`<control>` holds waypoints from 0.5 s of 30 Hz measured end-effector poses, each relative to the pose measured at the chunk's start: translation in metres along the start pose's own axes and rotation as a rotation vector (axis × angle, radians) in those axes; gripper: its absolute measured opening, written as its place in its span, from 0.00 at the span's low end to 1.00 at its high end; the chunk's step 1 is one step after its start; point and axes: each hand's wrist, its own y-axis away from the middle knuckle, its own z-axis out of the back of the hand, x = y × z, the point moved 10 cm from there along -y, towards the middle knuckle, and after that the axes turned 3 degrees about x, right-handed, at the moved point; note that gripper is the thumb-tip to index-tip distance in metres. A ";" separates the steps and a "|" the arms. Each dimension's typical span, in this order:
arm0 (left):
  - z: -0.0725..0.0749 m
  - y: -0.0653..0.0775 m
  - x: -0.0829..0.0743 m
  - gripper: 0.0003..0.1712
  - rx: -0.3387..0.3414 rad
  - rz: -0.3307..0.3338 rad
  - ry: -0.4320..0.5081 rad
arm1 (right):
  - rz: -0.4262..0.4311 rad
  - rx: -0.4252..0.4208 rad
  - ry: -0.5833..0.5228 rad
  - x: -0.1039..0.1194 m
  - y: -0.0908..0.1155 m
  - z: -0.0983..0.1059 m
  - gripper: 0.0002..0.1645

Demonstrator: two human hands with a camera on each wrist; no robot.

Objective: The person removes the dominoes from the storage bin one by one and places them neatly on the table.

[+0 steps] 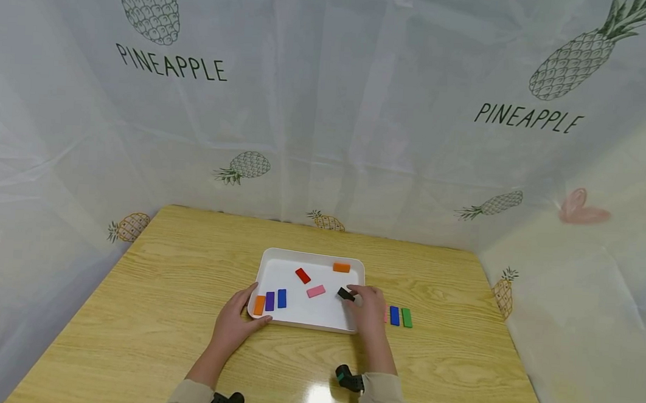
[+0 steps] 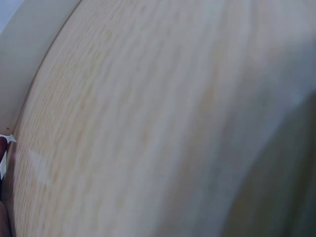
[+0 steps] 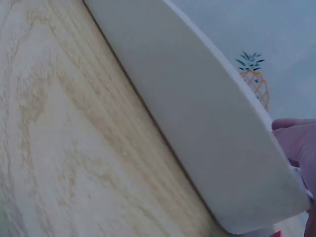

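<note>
A white rectangular tray [image 1: 306, 317] sits on the wooden table with its front rim toward me. My left hand [image 1: 233, 323] holds its front left corner, fingers along the left side and thumb at the front rim. Over the tray's right part, my right hand [image 1: 371, 309] pinches a small black block [image 1: 345, 294] between thumb and fingers. Inside the tray, an orange block [image 1: 260, 305], a purple block [image 1: 270, 301] and a blue block [image 1: 282, 298] stand in a row at the left. A red block [image 1: 302, 276], a pink block [image 1: 315, 291] and another orange block [image 1: 341, 267] lie scattered.
Right of the tray, a blue block [image 1: 395, 316] and a green block [image 1: 407, 318] lie on the table [image 1: 446, 354], beside a pink one partly hidden by my right hand. A pineapple-print curtain [image 1: 338, 117] hangs behind the table. The right wrist view shows the tray's outer wall [image 3: 197, 113].
</note>
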 end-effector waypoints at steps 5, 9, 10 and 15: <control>-0.001 0.000 0.002 0.55 0.000 0.002 -0.008 | 0.023 -0.084 -0.061 0.006 0.007 0.022 0.17; -0.001 0.000 0.002 0.55 -0.002 0.003 -0.002 | 0.011 -0.131 -0.161 0.006 0.013 0.035 0.18; -0.001 -0.001 0.002 0.55 -0.002 0.005 0.000 | 0.011 -0.133 -0.191 0.006 0.014 0.036 0.18; -0.001 0.000 0.002 0.55 0.000 0.007 0.006 | -0.043 -0.128 -0.275 -0.002 0.018 0.038 0.21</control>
